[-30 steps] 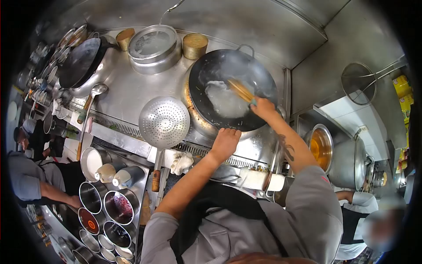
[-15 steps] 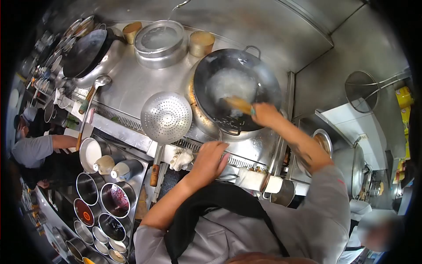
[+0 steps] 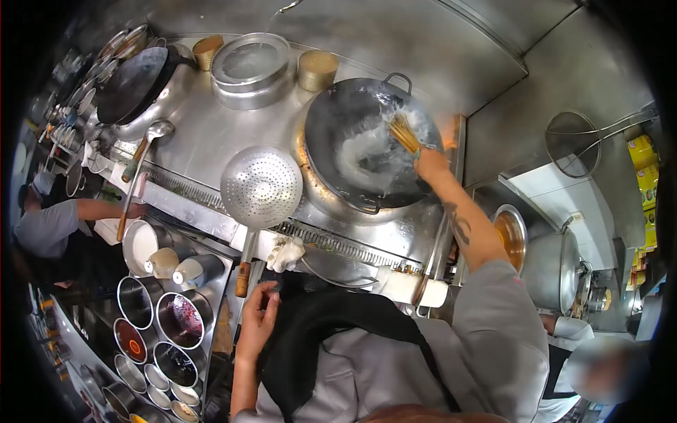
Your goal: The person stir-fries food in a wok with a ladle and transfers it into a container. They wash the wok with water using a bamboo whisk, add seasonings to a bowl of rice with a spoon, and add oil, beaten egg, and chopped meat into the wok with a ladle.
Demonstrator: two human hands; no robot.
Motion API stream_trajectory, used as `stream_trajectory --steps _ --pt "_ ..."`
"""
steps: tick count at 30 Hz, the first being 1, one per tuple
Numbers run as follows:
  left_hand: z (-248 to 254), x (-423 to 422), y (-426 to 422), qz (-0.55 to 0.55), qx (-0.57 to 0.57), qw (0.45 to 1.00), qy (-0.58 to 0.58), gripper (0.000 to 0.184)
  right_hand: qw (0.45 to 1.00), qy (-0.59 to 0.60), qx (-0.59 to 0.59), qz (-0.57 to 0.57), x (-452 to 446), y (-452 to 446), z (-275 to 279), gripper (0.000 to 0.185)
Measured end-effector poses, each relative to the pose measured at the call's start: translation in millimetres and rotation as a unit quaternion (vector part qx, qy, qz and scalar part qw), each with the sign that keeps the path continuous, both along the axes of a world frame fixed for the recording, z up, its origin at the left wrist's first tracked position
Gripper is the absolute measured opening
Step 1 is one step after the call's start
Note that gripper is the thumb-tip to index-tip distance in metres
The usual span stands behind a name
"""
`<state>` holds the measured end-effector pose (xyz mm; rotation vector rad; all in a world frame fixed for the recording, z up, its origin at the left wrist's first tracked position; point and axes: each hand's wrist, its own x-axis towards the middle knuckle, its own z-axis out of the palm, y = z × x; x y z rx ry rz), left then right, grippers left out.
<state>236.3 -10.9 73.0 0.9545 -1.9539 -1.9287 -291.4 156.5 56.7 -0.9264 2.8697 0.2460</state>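
Observation:
My right hand [image 3: 431, 166] is closed round a bamboo wok brush [image 3: 403, 134]. Its bristles press on the far right inner side of a large black wok [image 3: 326, 130], where white frothy water swirls. My left hand [image 3: 258, 317] hangs low beside my apron, holding nothing, its fingers loosely apart. Nearest to it is the wooden handle of a round perforated strainer [image 3: 261, 187], which lies across the stove's front edge. A crumpled white cloth [image 3: 285, 254] lies just right of that handle.
At the back, water runs into a round metal pot [image 3: 252, 88] between two tins. A ladle [image 3: 160, 129] and another wok [image 3: 130, 84] are to the left. Several sauce pots [image 3: 132, 340] stand at lower left. An orange glow shows at the wok's right. Other people are at both sides.
My right hand has swept the brush from the near part of the wok to its far right side, stirring the water. My left hand has drawn back from the stove edge toward my body.

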Motion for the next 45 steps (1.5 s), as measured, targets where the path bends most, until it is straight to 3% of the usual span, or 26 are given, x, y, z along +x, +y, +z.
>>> stream_trajectory --steps 2,4,5,8,10,12,14,16,18,20,22,24,25,26,27,28,30,31,32,33,36,38,41,42,44,45 --pt "14.6 19.1 -7.1 0.043 -0.001 0.998 -0.035 0.022 1.000 -0.003 -0.008 0.008 25.7 6.5 -17.6 0.040" --pt "7.0 47.6 -9.9 0.095 0.046 0.993 -0.048 0.022 0.999 -0.012 -0.040 0.018 25.0 21.5 0.6 0.035" --pt "10.2 54.7 -13.7 0.091 0.005 0.994 -0.054 0.021 0.998 -0.017 -0.055 0.027 22.3 28.6 7.3 0.032" --pt "14.9 63.5 -13.3 0.089 -0.003 0.994 -0.057 0.021 0.978 -0.004 -0.203 0.039 -35.2 -24.2 -23.2 0.029" --pt "16.6 57.3 -10.2 0.055 -0.020 0.997 -0.058 0.020 0.944 -0.178 -0.276 0.020 -51.5 -81.0 -35.9 0.033" --pt "21.9 43.6 -5.2 0.018 -0.014 0.997 -0.068 0.020 0.865 -0.352 -0.356 -0.019 -7.6 -122.4 -29.7 0.032" --pt "22.8 32.8 -0.9 -0.018 -0.007 0.999 -0.050 0.021 0.866 -0.360 -0.338 -0.081 56.2 -136.0 5.3 0.030" --pt "14.4 31.2 -1.4 -0.025 -0.007 0.999 -0.044 0.021 0.833 -0.482 -0.256 -0.090 90.7 -113.1 22.6 0.030" --pt "11.2 28.9 -5.0 -0.023 -0.014 0.999 -0.039 0.021 0.862 -0.464 -0.204 0.012 116.2 -62.3 24.5 0.027" --pt "14.5 28.3 -13.0 -0.010 -0.027 0.999 -0.037 0.021 0.861 -0.404 -0.208 0.229 114.7 10.1 32.0 0.029" --pt "13.3 26.8 -18.9 0.013 0.000 0.999 -0.035 0.021 0.889 -0.456 -0.018 -0.035 115.8 39.4 113.0 0.034" --pt "11.9 20.5 -25.2 0.016 -0.002 0.999 -0.029 0.022 0.946 -0.318 0.047 -0.037 64.1 73.2 106.8 0.037" --pt "10.3 13.0 -26.3 0.006 -0.021 1.000 -0.021 0.024 0.972 -0.218 0.088 0.015 16.8 88.4 76.1 0.039" --pt "7.6 3.9 -26.6 -0.004 -0.041 0.999 -0.014 0.026 0.977 -0.191 0.099 -0.011 -6.6 72.1 72.5 0.035" --pt "2.5 -4.6 -27.5 -0.011 -0.061 0.998 -0.007 0.028 0.995 -0.078 0.053 0.042 -23.4 57.4 65.9 0.033" --pt "-9.2 -12.8 -30.2 -0.032 -0.149 0.988 -0.029 0.033 0.998 -0.054 0.008 0.018 -36.5 31.1 59.9 0.036" --pt "-45.9 -33.1 -33.5 -0.077 -0.322 0.941 -0.070 0.045 0.996 -0.086 -0.035 0.009 -62.9 -25.1 32.2 0.041" --pt "-63.3 -40.8 -32.7 -0.090 -0.361 0.923 -0.097 0.052 0.977 -0.175 -0.122 0.009 -84.2 -45.7 0.6 0.044" --pt "-80.4 -48.5 -31.1 -0.104 -0.400 0.902 -0.123 0.059 0.967 -0.203 -0.144 -0.050 -51.5 -78.1 12.0 0.041" --pt "-91.4 -57.6 -32.7 -0.116 -0.440 0.878 -0.147 0.066 0.964 -0.217 -0.150 -0.033 -35.4 -100.7 5.2 0.039" --pt "-101.5 -80.0 -30.9 -0.140 -0.457 0.858 -0.186 0.075 0.943 -0.265 -0.196 -0.054 24.2 -119.2 -6.5 0.033" --pt "-118.8 -88.6 -31.8 -0.147 -0.486 0.833 -0.218 0.074 0.945 -0.268 -0.182 0.051 57.6 -100.8 -5.1 0.029" --pt "-131.0 -98.6 -33.6 -0.169 -0.505 0.809 -0.248 0.070 0.938 -0.328 -0.108 0.012 114.9 -46.8 29.5 0.026" --pt "-133.6 -100.9 -35.7 -0.179 -0.508 0.802 -0.256 0.068 0.952 -0.290 -0.084 0.045 122.0 -21.0 35.8 0.029" --pt "-150.8 -103.1 -41.3 -0.197 -0.471 0.824 -0.245 0.063 0.955 -0.281 -0.051 0.077 114.2 37.0 50.7 0.034" --pt "-155.9 -103.9 -45.6 -0.207 -0.453 0.834 -0.239 0.061 0.962 -0.269 -0.039 0.041 104.4 63.6 62.3 0.036"
